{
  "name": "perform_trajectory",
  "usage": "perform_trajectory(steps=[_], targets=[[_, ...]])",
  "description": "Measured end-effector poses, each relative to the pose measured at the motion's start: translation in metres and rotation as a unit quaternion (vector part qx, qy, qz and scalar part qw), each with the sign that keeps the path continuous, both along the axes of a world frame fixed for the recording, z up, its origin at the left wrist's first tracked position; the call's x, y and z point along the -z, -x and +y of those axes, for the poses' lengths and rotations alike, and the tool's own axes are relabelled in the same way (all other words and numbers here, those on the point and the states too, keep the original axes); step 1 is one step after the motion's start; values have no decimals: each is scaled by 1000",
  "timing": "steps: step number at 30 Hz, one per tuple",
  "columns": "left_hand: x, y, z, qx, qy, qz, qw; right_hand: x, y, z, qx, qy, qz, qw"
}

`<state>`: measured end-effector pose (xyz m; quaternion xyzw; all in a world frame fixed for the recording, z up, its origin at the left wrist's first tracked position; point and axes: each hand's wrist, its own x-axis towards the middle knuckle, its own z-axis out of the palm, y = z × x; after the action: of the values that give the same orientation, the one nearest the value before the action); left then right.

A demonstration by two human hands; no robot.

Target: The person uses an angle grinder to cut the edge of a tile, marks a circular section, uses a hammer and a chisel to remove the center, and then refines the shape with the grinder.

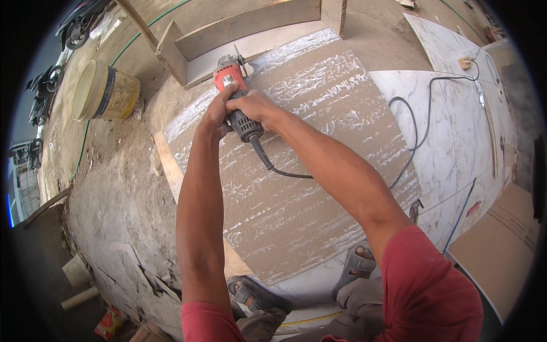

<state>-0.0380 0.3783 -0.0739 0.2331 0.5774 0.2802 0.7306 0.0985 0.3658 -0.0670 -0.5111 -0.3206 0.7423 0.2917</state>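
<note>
Both of my hands are wrapped round an angle grinder (229, 78) with a red and black body. My left hand (217, 109) grips its left side, and my right hand (254, 106) closes over the right side of the body. The grinder's thin disc (239, 54) stands upright at the far end, over the far edge of a large tile (296, 188). This tile lies with its brown, white-streaked face up. From the grinder's rear a black cord (290, 174) runs right across the tile. Whether the disc touches the tile I cannot tell.
Beyond the tile stands a wooden frame (250, 27). A dirty bucket (108, 91) is at the far left, beside a green hose (84, 147). Marbled white slabs (444, 125) lie to the right, with a hammer (416, 211) and cardboard (501, 245) nearer. My sandalled feet are at the tile's near edge.
</note>
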Motion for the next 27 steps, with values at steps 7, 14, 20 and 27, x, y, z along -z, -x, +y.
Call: perform_trajectory(steps=[7,14,20,27], targets=[[-4,1,0,-3,-5,-13,1000,0,5,-1,13,4,22,1000],[5,12,2,11,-6,-25,1000,0,11,-1,12,-14,-11,1000],[1,7,2,9,1,-26,1000,16,11,3,10,-14,-20,1000],[1,13,0,22,-11,5,1000,6,13,-2,6,-10,-9,1000]])
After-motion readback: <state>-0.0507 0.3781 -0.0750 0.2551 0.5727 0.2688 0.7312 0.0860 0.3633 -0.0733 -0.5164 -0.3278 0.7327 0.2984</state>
